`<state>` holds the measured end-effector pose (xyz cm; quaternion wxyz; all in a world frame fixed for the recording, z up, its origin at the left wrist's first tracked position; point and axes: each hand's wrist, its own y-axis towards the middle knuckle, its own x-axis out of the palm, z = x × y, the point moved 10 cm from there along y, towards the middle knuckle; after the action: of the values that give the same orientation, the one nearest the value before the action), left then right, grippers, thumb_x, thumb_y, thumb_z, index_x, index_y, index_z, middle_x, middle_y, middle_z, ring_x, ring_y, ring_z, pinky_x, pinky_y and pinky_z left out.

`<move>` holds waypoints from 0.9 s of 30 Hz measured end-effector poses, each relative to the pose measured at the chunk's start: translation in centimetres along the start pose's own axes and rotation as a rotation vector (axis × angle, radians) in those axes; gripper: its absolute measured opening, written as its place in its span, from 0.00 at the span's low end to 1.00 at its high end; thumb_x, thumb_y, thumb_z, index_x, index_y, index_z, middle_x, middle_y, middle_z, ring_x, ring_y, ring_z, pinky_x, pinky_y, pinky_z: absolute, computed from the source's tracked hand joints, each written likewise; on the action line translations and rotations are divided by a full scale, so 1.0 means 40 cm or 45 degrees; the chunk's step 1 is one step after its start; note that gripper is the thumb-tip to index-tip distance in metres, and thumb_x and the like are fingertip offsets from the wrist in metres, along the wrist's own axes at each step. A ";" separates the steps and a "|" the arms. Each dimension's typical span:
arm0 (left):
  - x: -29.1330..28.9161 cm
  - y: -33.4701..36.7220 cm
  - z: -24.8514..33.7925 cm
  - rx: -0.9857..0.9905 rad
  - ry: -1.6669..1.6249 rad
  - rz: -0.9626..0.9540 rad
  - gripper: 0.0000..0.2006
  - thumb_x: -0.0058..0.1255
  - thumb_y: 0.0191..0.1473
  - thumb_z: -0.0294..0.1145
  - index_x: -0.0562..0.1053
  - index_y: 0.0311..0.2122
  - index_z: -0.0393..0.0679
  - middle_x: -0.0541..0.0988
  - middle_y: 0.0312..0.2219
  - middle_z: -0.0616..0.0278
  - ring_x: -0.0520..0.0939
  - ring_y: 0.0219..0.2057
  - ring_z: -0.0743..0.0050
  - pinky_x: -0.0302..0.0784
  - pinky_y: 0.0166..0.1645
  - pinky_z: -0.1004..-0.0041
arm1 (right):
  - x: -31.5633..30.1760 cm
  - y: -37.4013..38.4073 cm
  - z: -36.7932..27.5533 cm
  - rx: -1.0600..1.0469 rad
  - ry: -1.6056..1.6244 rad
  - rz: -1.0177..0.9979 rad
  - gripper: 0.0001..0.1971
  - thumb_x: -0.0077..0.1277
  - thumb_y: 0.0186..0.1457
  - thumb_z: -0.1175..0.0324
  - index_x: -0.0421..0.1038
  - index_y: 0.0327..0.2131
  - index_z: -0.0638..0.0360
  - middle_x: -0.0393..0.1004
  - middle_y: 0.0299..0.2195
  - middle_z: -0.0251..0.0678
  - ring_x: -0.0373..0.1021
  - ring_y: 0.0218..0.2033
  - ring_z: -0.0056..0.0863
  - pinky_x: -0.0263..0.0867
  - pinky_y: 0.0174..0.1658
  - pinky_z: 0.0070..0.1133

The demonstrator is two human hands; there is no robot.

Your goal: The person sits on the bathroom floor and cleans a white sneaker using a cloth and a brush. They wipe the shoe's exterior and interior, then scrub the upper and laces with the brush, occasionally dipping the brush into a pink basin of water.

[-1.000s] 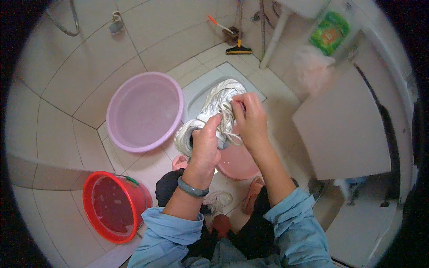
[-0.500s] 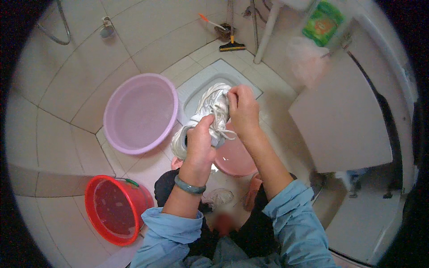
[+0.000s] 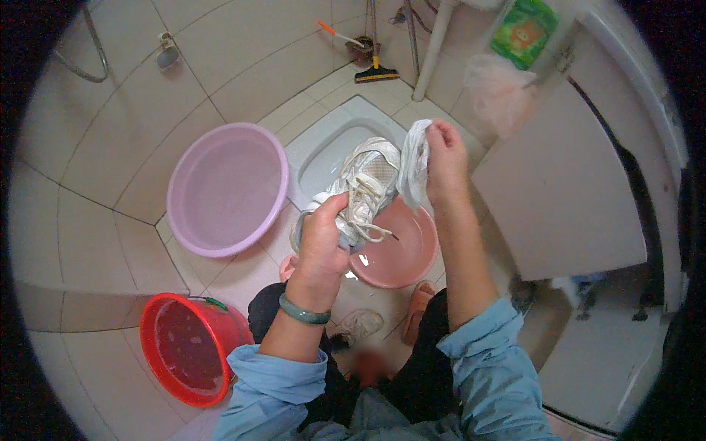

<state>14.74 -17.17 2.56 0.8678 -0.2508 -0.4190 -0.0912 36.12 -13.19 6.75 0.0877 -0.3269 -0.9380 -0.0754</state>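
Observation:
My left hand (image 3: 323, 235) is closed around the heel and ankle opening of a white laced sneaker (image 3: 368, 176), thumb on top near the tongue. The sneaker's toe points up and away, and its loose laces hang to the right. From the pinched fingers of my right hand (image 3: 447, 158) hangs a limp white sheet (image 3: 415, 163), like wet tissue paper, right beside the toe. Below the sneaker is a pink basin (image 3: 404, 253) with water in it. Whether the sheet still touches the shoe is hard to make out.
A lilac basin (image 3: 176, 198) of water stands left, with a red bucket (image 3: 239, 331) of dark water nearer me. Beyond the shoe is a squat toilet (image 3: 301, 158); a floor squeegee (image 3: 376, 74) leans behind. A second pale shoe (image 3: 362, 323) lies between my feet. A cabinet (image 3: 559, 184) lines the right.
My right hand has moved right and slightly up from the shoe's toe, drawing the white sheet away and baring the mesh toe. My left hand keeps its hold on the sneaker.

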 end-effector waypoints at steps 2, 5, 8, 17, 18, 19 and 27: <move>0.001 0.004 0.009 -0.034 -0.033 -0.070 0.13 0.40 0.50 0.28 0.69 0.38 0.31 0.76 0.31 0.55 0.78 0.30 0.68 0.75 0.34 0.71 | 0.016 -0.024 -0.037 0.071 0.178 -0.072 0.09 0.42 0.54 0.70 0.67 0.38 0.59 0.69 0.28 0.28 0.65 0.28 0.17 0.62 0.30 0.16; -0.016 0.017 0.008 -0.038 -0.045 -0.054 0.12 0.39 0.50 0.28 0.69 0.38 0.32 0.76 0.32 0.55 0.78 0.30 0.68 0.75 0.35 0.71 | 0.037 -0.064 -0.073 0.131 0.317 -0.179 0.09 0.42 0.54 0.69 0.67 0.39 0.59 0.69 0.29 0.27 0.66 0.29 0.16 0.63 0.32 0.16; -0.010 0.021 0.008 -0.026 -0.084 -0.089 0.12 0.39 0.50 0.27 0.69 0.38 0.32 0.75 0.32 0.55 0.78 0.31 0.68 0.75 0.35 0.71 | 0.062 -0.114 -0.082 0.121 0.170 -0.350 0.08 0.42 0.54 0.70 0.68 0.37 0.59 0.69 0.30 0.28 0.66 0.30 0.18 0.64 0.33 0.17; -0.012 0.019 -0.015 -0.098 -0.134 -0.061 0.12 0.40 0.50 0.27 0.69 0.39 0.32 0.75 0.32 0.56 0.78 0.31 0.67 0.75 0.34 0.68 | 0.174 -0.261 -0.142 -0.832 -1.008 -0.545 0.08 0.49 0.45 0.71 0.69 0.32 0.56 0.68 0.31 0.39 0.66 0.32 0.40 0.63 0.36 0.30; -0.023 0.025 -0.026 -0.099 -0.113 -0.043 0.12 0.40 0.49 0.27 0.69 0.39 0.32 0.75 0.32 0.56 0.78 0.31 0.67 0.75 0.34 0.68 | 0.178 -0.244 -0.140 -0.907 -1.084 -0.464 0.07 0.49 0.46 0.71 0.68 0.32 0.56 0.69 0.30 0.39 0.66 0.32 0.40 0.63 0.35 0.31; -0.038 0.035 -0.037 -0.096 -0.092 -0.025 0.12 0.41 0.49 0.26 0.69 0.38 0.32 0.75 0.32 0.56 0.78 0.31 0.67 0.75 0.34 0.68 | 0.183 -0.227 -0.137 -0.985 -1.156 -0.382 0.06 0.48 0.47 0.70 0.68 0.31 0.57 0.69 0.30 0.39 0.66 0.32 0.40 0.63 0.35 0.32; -0.044 0.005 -0.026 -0.129 -0.001 -0.027 0.12 0.38 0.50 0.28 0.69 0.37 0.33 0.76 0.31 0.53 0.78 0.31 0.64 0.77 0.32 0.64 | -0.039 -0.003 -0.097 -0.294 -0.463 0.026 0.10 0.44 0.52 0.68 0.69 0.36 0.61 0.72 0.28 0.34 0.66 0.28 0.19 0.62 0.32 0.17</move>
<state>14.43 -17.63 0.58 0.8529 -0.2899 -0.4168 -0.1215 37.69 -14.97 10.19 -0.1201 -0.3523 -0.9202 -0.1212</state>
